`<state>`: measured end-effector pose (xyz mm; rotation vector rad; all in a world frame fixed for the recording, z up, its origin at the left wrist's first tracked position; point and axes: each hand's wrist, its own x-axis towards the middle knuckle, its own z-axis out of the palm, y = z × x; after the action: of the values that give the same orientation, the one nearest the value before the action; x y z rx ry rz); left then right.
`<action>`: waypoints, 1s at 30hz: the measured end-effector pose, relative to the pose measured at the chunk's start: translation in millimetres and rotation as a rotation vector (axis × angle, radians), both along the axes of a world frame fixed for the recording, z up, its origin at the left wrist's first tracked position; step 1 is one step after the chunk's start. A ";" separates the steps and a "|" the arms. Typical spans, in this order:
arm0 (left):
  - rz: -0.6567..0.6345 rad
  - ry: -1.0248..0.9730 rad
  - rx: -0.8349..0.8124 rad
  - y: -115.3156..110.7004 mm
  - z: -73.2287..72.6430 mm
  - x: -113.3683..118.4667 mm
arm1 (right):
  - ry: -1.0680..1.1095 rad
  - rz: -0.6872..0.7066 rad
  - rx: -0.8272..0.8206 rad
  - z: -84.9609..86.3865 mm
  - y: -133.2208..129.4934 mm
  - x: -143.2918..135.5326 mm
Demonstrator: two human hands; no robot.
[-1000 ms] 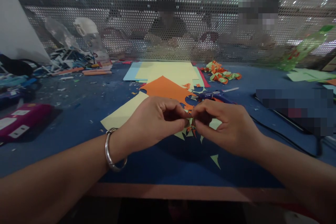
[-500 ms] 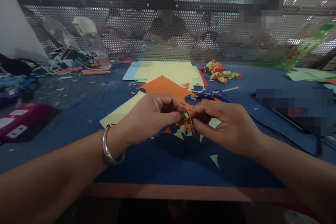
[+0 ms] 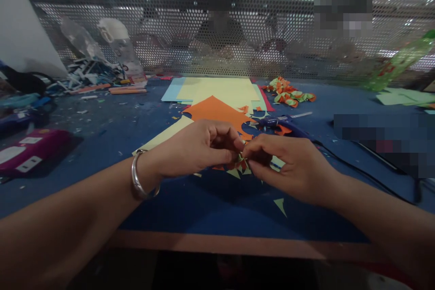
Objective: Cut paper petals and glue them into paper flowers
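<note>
A small green paper piece (image 3: pixel 242 157) is pinched where the two hands meet, low over the tabletop (image 3: pixel 217 213). The left hand (image 3: pixel 200 149) comes in from its 8 o'clock side and the right hand (image 3: pixel 295 165) from its 4 o'clock side. On each, the thumb and first finger are drawn narrow, with the paper at their tips. The fingers cover most of the paper piece, so which way it points and how its long axis runs cannot be told; the part that shows lies between the two sets of fingertips.

Just below and about the fingertips are green and orange scraps (image 3: pixel 234 173). Around the paper piece, with 12 o'clock toward the mesh panel (image 3: pixel 163 22), the orange sheet (image 3: pixel 214 111) lies at 11 o'clock, its bitten edge near the fingers, and a yellow sheet (image 3: pixel 166 133) between 9 and 10, partly under the left hand. At 2 o'clock is a blue glue gun (image 3: pixel 283 122); beyond it, at 1 o'clock, sits a heap of curled orange and green paper (image 3: pixel 287 93). A green triangle (image 3: pixel 280 207) lies between 4 and 5.
</note>
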<state>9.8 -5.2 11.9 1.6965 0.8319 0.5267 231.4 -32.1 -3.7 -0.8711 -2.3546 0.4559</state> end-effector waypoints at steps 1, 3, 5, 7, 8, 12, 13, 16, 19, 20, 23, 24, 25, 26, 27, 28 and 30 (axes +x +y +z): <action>-0.010 0.004 0.004 0.7 0.0 -0.7 | -0.001 0.003 -0.004 -0.2 -0.2 0.2; -0.033 -0.013 -0.009 2.2 -0.2 -1.5 | -0.001 0.028 -0.002 -0.5 -0.4 0.5; -0.059 -0.031 -0.037 3.7 -1.0 -1.5 | -0.008 0.057 0.019 -1.0 -0.2 0.7; -0.069 -0.031 -0.069 5.1 -2.2 -1.2 | -0.023 0.077 0.047 -1.6 0.3 0.9; -0.069 -0.029 -0.085 5.6 -2.8 -1.1 | -0.028 0.078 0.056 -1.9 0.6 1.0; -0.028 -0.041 -0.133 5.9 -3.3 -0.9 | -0.038 0.065 0.067 -1.6 1.3 1.0; -0.018 -0.045 -0.138 5.8 -3.1 -0.9 | -0.038 0.062 0.062 -1.2 1.2 0.8; -0.009 -0.050 -0.152 5.6 -2.8 -0.7 | -0.049 0.068 0.026 0.4 0.8 -0.1; -0.001 -0.042 -0.154 6.0 -4.0 -0.5 | -0.069 0.085 0.008 1.0 0.6 -0.6; 0.005 -0.039 -0.151 6.1 -4.5 -0.3 | -0.072 0.095 0.010 0.8 0.7 -0.6; 0.012 -0.048 -0.134 5.5 -5.5 0.6 | -0.068 0.125 0.019 -0.2 1.0 -0.2; 0.012 -0.053 -0.126 4.9 -5.4 1.2 | -0.064 0.134 0.024 -0.5 1.0 -0.2; 0.014 -0.057 -0.121 4.3 -5.2 1.8 | -0.061 0.141 0.030 -0.7 0.8 -0.1; 0.016 -0.057 -0.118 3.5 -4.9 2.6 | -0.061 0.142 0.033 -0.8 0.5 -0.2; 0.024 -0.054 -0.116 2.8 -4.6 3.3 | -0.058 0.139 0.033 -0.7 0.2 -0.3; 0.036 -0.054 -0.115 2.1 -4.3 4.1 | -0.052 0.127 0.028 -0.6 -0.2 -0.4; 0.080 -0.065 -0.094 1.2 -3.9 5.4 | -0.026 0.081 0.004 0.2 -0.6 -0.7</action>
<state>15.1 -4.0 7.9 1.5571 0.8669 0.5853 230.8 -32.6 -3.5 -0.7871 -2.4203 0.4754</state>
